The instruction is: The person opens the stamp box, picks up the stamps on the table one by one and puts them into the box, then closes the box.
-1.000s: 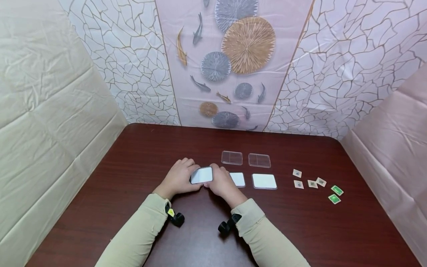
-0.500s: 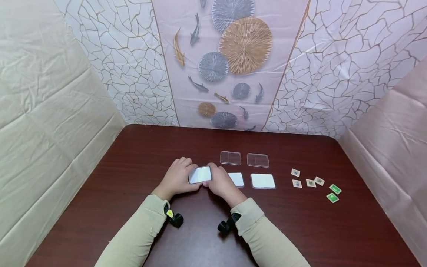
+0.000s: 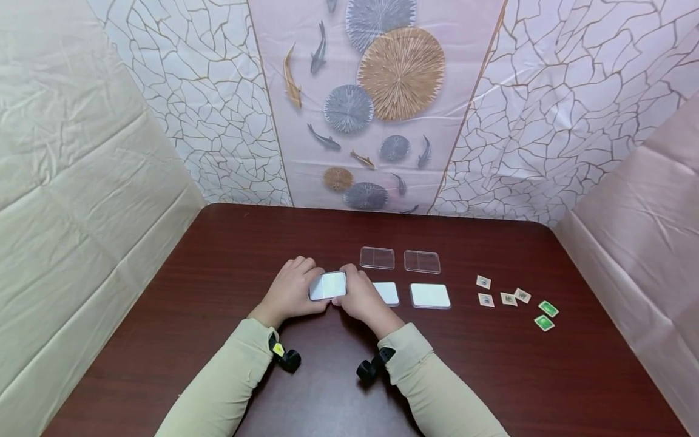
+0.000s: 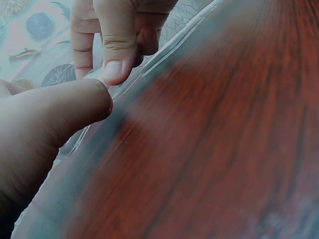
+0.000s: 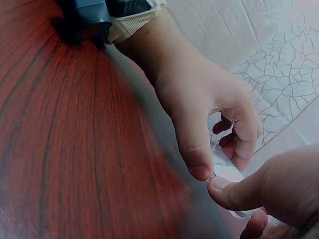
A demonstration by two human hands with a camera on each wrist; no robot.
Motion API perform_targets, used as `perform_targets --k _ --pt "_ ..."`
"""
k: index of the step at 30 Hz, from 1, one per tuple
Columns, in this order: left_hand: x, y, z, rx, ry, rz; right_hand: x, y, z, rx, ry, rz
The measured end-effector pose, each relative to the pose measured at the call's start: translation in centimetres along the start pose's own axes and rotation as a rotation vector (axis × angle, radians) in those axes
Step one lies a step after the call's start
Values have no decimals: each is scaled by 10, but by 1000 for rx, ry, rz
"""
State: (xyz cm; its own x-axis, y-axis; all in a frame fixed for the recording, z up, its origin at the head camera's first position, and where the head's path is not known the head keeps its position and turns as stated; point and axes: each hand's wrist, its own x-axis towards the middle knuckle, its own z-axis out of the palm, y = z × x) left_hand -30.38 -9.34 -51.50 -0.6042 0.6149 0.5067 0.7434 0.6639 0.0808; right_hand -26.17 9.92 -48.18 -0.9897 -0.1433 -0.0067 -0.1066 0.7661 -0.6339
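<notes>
In the head view a small flat rectangular case [image 3: 327,286], white-faced with a clear rim, is held up between both hands. The left hand [image 3: 288,292] grips its left end; the right hand [image 3: 364,297] pinches its right end. The two thumbs meet along the near edge, as the right wrist view shows, where the right hand [image 5: 286,184] faces the left hand [image 5: 199,107]. Their other fingers lie behind the case and are partly hidden. Beside the right hand is a white case [image 3: 389,294], partly covered by it, with another white case [image 3: 430,296] further right.
Two clear plastic lids [image 3: 377,258] lie behind the white cases on the dark red-brown table [image 3: 246,243]. To the right are several small beige stamp-like squares [image 3: 486,300] and two green ones [image 3: 544,323]. Patterned cloth [image 3: 349,145] hangs behind the table.
The head view shifted slightly, then steadied. Both hands keep hold of the case at nearly the same spot; the shine on its white face has changed a little.
</notes>
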Motion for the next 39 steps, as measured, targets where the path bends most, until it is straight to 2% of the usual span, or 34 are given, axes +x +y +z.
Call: perform_targets --k 5,16,26,39 --pt "0 0 -1 3 -1 -2 1 1 0 36 6 -10" --pt "0 -2 2 5 5 -13 -1 -2 -1 38 12 -1" --pt "-1 -2 2 20 32 5 -1 -3 1 -22 -26 28" --pt "-1 -1 3 23 -12 -3 -5 -7 4 -95 -66 5"
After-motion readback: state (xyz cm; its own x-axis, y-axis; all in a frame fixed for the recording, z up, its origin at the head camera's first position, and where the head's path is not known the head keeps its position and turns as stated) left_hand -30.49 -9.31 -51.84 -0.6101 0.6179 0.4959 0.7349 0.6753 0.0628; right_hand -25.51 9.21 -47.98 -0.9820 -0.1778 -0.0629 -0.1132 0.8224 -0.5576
